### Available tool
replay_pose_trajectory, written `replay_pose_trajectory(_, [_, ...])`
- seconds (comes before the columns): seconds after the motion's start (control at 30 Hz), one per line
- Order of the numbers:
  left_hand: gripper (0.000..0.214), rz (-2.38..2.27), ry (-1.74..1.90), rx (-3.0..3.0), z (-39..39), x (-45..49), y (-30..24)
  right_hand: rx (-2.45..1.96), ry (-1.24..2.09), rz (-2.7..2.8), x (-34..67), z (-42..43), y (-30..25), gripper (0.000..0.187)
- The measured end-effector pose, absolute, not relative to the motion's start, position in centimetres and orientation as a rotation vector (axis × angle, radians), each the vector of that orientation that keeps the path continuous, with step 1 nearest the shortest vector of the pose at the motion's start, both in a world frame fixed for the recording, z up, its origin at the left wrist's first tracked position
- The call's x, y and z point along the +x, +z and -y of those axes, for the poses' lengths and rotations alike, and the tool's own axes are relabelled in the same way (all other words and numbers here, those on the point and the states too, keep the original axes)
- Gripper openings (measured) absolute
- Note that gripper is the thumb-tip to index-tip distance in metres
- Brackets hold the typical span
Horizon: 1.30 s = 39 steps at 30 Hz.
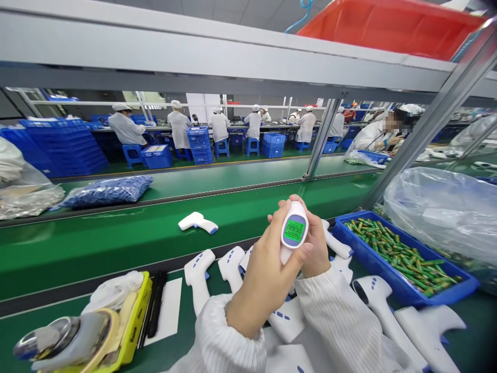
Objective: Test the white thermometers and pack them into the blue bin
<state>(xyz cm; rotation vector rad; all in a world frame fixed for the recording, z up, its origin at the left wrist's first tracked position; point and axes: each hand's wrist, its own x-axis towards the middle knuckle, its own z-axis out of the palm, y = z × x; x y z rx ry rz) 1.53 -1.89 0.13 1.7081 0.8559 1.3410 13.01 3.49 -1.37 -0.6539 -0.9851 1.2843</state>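
Both my hands hold up one white infrared thermometer (294,228) with its green lit screen facing me. My left hand (267,269) wraps around its handle from the left, thumb near the screen. My right hand (316,243) grips it from behind on the right. Beneath my wrists lie several more white thermometers (233,264) on the green bench, some stretching to the right (388,321). Another single thermometer (198,221) lies on the green conveyor belt beyond.
A blue tray (392,287) of green batteries stands at the right, beside a clear plastic bag (442,212). A yellow tray (134,321) with a tape roll sits at lower left. A bag of blue parts (108,190) lies on the far belt. Seated workers line the background.
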Motion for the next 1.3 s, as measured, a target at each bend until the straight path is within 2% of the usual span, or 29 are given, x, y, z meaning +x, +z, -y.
replay_pose_trajectory(0.47, [0.058,-0.902,1.367,1.757,2.42,1.69,0.36,-0.651,1.322,0.948,13.03,-2.91,-1.70,0.026])
replay_pose_trajectory(1.03, [0.054,-0.954,1.382,1.721,2.54,1.54,0.32,-0.549,1.309,1.117,13.53,-3.11,-2.19,0.048])
replay_pose_trajectory(1.3, [0.053,-1.087,1.496,1.705,2.38,1.83,-0.11,-0.457,1.335,1.118,13.25,-3.37,-1.98,0.042])
